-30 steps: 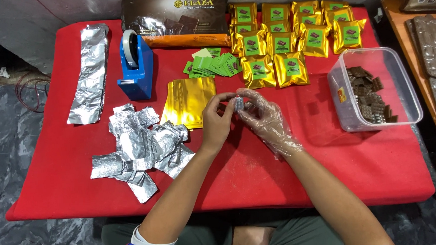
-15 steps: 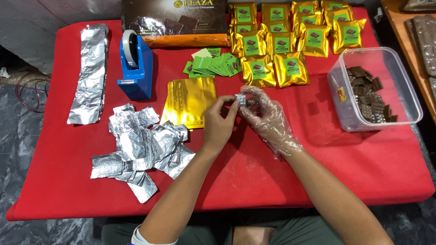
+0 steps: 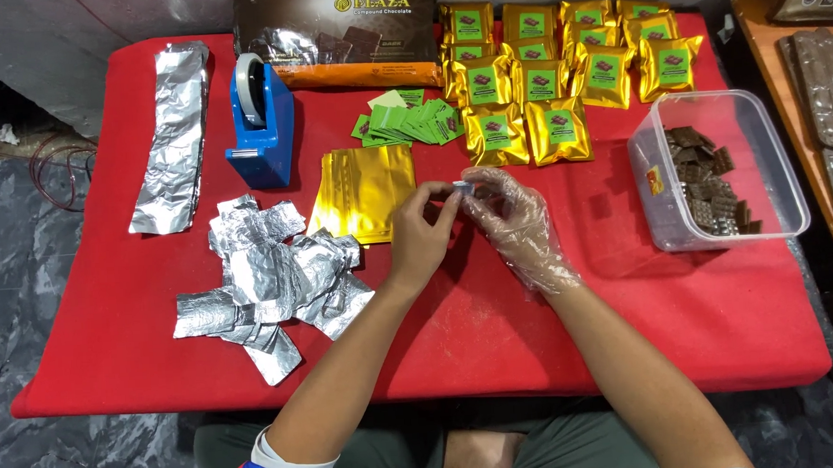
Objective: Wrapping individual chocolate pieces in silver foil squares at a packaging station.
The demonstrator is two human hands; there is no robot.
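Both hands meet just above frame centre. Left hand (image 3: 419, 236), bare, fingers pinched shut on a small foil-wrapped piece (image 3: 462, 190); right hand (image 3: 518, 221), in a clear plastic glove, fingertips closed on the same piece from the other side.

Change over the last second: the piece stood face-on and looked taller, now it lies flatter and thinner between the fingertips, foil ends pressed in. Reads to me as the wrap nearly closed.

Outward:
- stack of empty gold pouches (image 3: 363, 194) just left of the hands
- loose foil sheets (image 3: 269, 280) further left, long foil strips (image 3: 173, 137) at the far left
- blue tape dispenser (image 3: 261, 126) and green labels (image 3: 409, 120) above
- labelled gold packets (image 3: 560, 70) top centre-right
- clear tub of brown chocolate pieces (image 3: 717, 173) at right

All on a red table (image 3: 498, 334).
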